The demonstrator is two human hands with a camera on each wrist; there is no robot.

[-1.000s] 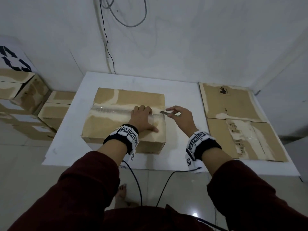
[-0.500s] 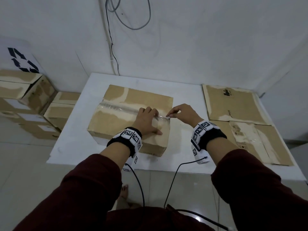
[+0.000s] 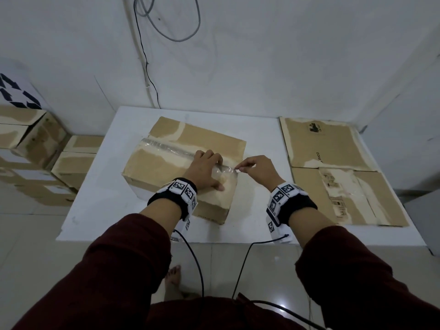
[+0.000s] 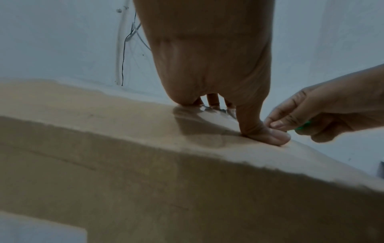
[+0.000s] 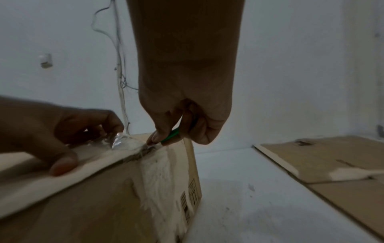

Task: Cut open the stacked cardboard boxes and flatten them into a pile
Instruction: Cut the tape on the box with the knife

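My left hand [image 3: 206, 171] flat on box [image 3: 166, 167], mid-table, fingers straight. My right hand [image 3: 258, 169] pinching green cutter [image 5: 170, 134], blade at tape [image 3: 166, 146] end, seam uncut. Right: two flattened sheets [image 3: 333, 172] done. Far left: stack [image 3: 35, 148] waiting.

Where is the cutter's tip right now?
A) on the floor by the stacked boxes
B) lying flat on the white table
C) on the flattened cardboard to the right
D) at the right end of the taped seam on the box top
D: the right hand pinches the green-handled cutter at the right end of the clear tape on the box, while the left hand presses on the top.
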